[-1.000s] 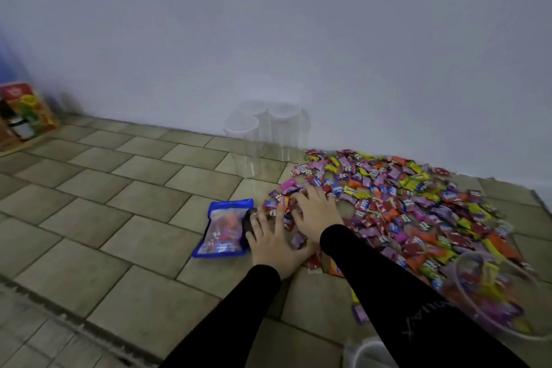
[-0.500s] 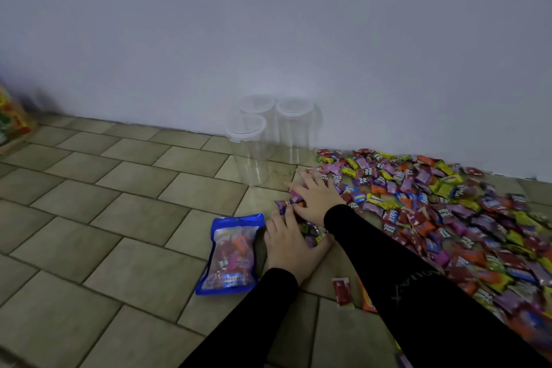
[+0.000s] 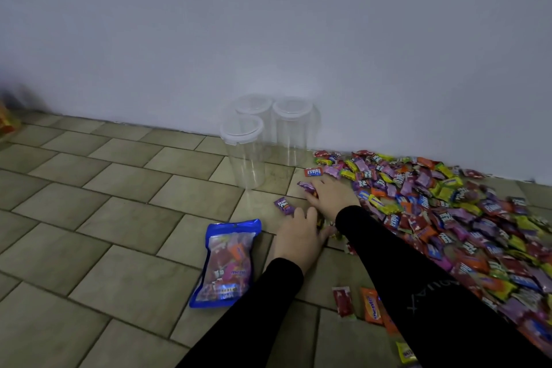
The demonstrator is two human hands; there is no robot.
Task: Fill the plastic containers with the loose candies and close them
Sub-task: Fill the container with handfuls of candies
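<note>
Spreading along the wall on your right is the candy pile (image 3: 448, 212), then 3 lidded clear containers (image 3: 243, 152) stand just left of it, the blue pouch (image 3: 227, 263) lies nearer, and your right hand (image 3: 331, 194) and left hand (image 3: 298, 233) curl round wrapped candies at the pile's edge.

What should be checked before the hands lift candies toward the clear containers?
1. Candies within reach: ok, both the left hand and right hand rest at the edge of the candy pile.
2. Candies actually gripped: cannot tell, fingers are blurred.
3. Nearest container upright: ok.
4. Nearest container open: not ok, a lid sits on it.
5. Path to it free: ok, bare tiles lie between; the blue pouch lies aside.
</note>
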